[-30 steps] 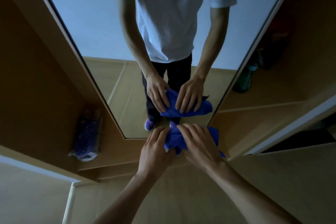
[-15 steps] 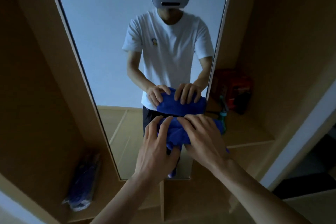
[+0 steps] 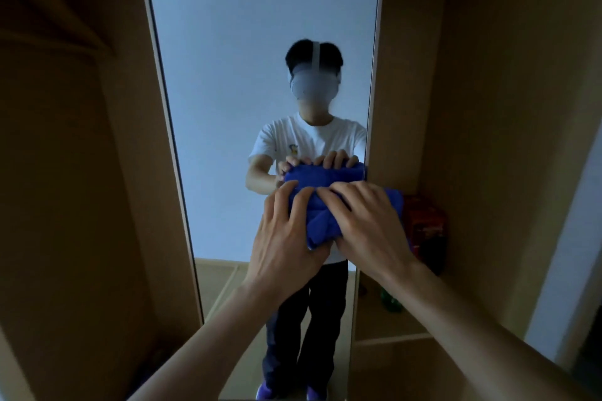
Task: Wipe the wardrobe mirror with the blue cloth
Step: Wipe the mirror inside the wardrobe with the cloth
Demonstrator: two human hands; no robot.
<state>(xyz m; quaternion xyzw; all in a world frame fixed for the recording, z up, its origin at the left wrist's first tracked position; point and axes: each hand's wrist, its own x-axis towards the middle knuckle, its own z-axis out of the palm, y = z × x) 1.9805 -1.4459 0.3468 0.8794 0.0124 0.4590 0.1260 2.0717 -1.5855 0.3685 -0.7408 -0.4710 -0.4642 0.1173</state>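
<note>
Against the right side of the wardrobe mirror (image 3: pixel 244 75), the blue cloth (image 3: pixel 321 218) sits bunched under both hands, its right end lapping past the mirror's edge. A second ago it lay at the very bottom of the glass; half a second ago it was partway up; now it is higher again, level with the reflected person's chest. The view has tipped upward with it, so the reflection now takes in the head and a pale headset, and the dark bag that lay on the low shelf to the left has slid out of sight.

The left hand (image 3: pixel 283 238) and the right hand (image 3: pixel 368 231) keep the same hold as before: fingers spread and bent over the top of the bundle, thumbs tucked beneath its lower edge. In the glass the fingertips show curled over the cloth's upper rim.

The mirror is a tall, narrow pane with a thin pale frame, set between tan wooden panels. To its right an open compartment holds a red box (image 3: pixel 426 228) and, lower down, a green bottle (image 3: pixel 389 301) on a wooden shelf (image 3: pixel 391 334). The light is dim.
</note>
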